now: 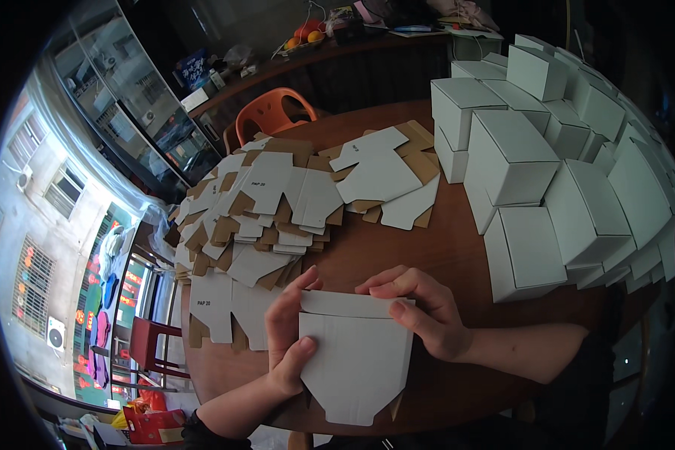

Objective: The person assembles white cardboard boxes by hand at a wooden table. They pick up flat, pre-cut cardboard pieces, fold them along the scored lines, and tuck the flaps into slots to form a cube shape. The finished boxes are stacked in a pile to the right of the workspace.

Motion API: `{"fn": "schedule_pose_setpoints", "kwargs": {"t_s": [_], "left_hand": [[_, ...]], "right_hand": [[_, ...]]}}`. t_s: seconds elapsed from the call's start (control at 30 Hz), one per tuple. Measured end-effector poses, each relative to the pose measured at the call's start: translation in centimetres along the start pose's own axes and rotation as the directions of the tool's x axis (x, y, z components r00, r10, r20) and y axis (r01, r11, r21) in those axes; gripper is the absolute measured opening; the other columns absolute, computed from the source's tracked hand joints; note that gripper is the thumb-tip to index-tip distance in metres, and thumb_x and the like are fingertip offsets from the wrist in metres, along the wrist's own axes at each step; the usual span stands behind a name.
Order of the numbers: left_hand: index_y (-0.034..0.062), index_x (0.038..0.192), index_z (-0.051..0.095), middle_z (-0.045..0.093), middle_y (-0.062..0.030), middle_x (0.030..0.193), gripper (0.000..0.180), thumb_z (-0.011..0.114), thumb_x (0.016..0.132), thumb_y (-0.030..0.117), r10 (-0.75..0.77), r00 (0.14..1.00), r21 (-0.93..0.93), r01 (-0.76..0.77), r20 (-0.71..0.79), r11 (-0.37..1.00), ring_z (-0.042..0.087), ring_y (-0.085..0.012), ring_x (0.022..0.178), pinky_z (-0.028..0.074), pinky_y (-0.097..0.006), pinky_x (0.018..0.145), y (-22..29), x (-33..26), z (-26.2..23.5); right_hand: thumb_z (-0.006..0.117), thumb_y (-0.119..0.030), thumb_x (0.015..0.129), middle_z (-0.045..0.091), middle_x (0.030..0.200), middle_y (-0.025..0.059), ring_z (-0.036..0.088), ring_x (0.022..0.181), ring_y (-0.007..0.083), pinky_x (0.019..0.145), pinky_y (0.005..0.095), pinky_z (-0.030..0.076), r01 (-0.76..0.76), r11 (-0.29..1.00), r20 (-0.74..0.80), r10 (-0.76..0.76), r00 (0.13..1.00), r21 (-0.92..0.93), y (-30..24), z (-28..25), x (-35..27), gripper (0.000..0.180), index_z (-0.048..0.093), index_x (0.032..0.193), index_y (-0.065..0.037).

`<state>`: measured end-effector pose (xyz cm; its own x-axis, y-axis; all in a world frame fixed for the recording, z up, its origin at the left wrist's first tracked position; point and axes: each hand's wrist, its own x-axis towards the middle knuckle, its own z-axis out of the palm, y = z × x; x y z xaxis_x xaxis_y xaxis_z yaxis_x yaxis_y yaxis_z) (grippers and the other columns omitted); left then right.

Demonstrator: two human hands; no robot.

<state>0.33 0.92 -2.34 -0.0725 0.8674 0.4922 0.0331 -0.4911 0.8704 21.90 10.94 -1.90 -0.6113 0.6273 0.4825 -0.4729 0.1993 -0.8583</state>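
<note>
A partly folded white cardboard box [352,364] is held up between my hands over the near side of the table. Its top end looks folded over, while a tapered flap hangs toward me at the bottom. My left hand [289,341] grips its left side, thumb on the front face and fingers behind. At the upper right corner, my right hand [421,307] closes on the box with thumb and fingers along the top edge. Left of it lies a heap of flat, unfolded box blanks [266,184], white outside and brown inside.
Finished white boxes [511,154] stand stacked high on the right of the round wooden table [386,259]. More flat blanks [386,169] lie at the middle back. An orange chair [277,109] stands behind the table, a dark red stool [151,349] at left.
</note>
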Motion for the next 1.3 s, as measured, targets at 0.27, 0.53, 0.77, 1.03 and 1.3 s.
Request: {"fn": "schedule_pose_setpoints", "kwargs": {"t_s": [0.27, 0.53, 0.77, 1.03, 1.3], "left_hand": [[0.015, 0.134, 0.045, 0.029, -0.0302, 0.156, 0.045, 0.055, 0.094, 0.034, 0.026, 0.992, 0.077, -0.036, 0.119, 0.996, 0.035, -0.0415, 0.143, 0.026, -0.057, 0.116, -0.2, 0.4, -1.1], [0.0053, 0.132, 0.047, 0.031, -0.0315, 0.154, 0.039, 0.051, 0.096, 0.021, 0.089, 0.985, 0.068, -0.099, 0.145, 0.993, 0.032, -0.0413, 0.145, 0.026, -0.054, 0.117, -0.6, 0.2, -1.2], [0.0056, 0.133, 0.044, 0.034, -0.0295, 0.15, 0.041, 0.05, 0.096, 0.022, 0.102, 0.982, 0.117, -0.121, 0.157, 0.986, 0.035, -0.0376, 0.141, 0.027, -0.053, 0.116, -0.5, 0.4, -1.5], [0.0061, 0.137, 0.041, 0.034, -0.03, 0.15, 0.044, 0.05, 0.097, 0.023, 0.086, 0.984, 0.112, -0.104, 0.153, 0.988, 0.037, -0.0362, 0.139, 0.03, -0.052, 0.113, -0.2, 0.4, -1.5], [0.0058, 0.135, 0.043, 0.033, -0.0315, 0.152, 0.042, 0.05, 0.097, 0.022, 0.142, 0.978, 0.107, -0.159, 0.153, 0.981, 0.037, -0.0377, 0.139, 0.029, -0.052, 0.114, -0.8, 0.3, -1.4]], "right_hand": [[0.06, -0.013, 0.101, 0.063, 0.122, 0.0139, 0.062, 0.112, 0.0149, 0.095, 0.0326, 0.05, -0.098, 0.994, -0.031, 0.099, 0.995, 0.045, -0.4, 0.1, 0.3, 0.014, 0.059, 0.112, -0.004], [0.057, -0.012, 0.101, 0.066, 0.118, 0.008, 0.061, 0.104, 0.0107, 0.092, 0.0291, 0.049, -0.089, 0.996, -0.04, 0.089, 0.995, -0.006, -0.8, 0.2, 0.8, 0.018, 0.063, 0.115, -0.003], [0.056, -0.015, 0.102, 0.067, 0.113, 0.0046, 0.061, 0.1, 0.009, 0.089, 0.0271, 0.05, -0.057, 0.996, -0.063, 0.053, 0.997, -0.061, -0.4, 0.4, 0.6, 0.023, 0.067, 0.118, -0.003], [0.057, -0.016, 0.103, 0.069, 0.11, 0.0057, 0.062, 0.097, 0.008, 0.084, 0.0256, 0.05, -0.168, 0.985, -0.058, 0.17, 0.984, 0.047, -0.9, 0.0, 0.9, 0.023, 0.067, 0.119, -0.002], [0.056, -0.011, 0.1, 0.066, 0.12, 0.0123, 0.063, 0.113, 0.0183, 0.095, 0.0332, 0.05, -0.088, 0.995, -0.037, 0.086, 0.996, -0.038, -0.8, 0.1, 1.0, 0.019, 0.067, 0.113, -0.003]]}}
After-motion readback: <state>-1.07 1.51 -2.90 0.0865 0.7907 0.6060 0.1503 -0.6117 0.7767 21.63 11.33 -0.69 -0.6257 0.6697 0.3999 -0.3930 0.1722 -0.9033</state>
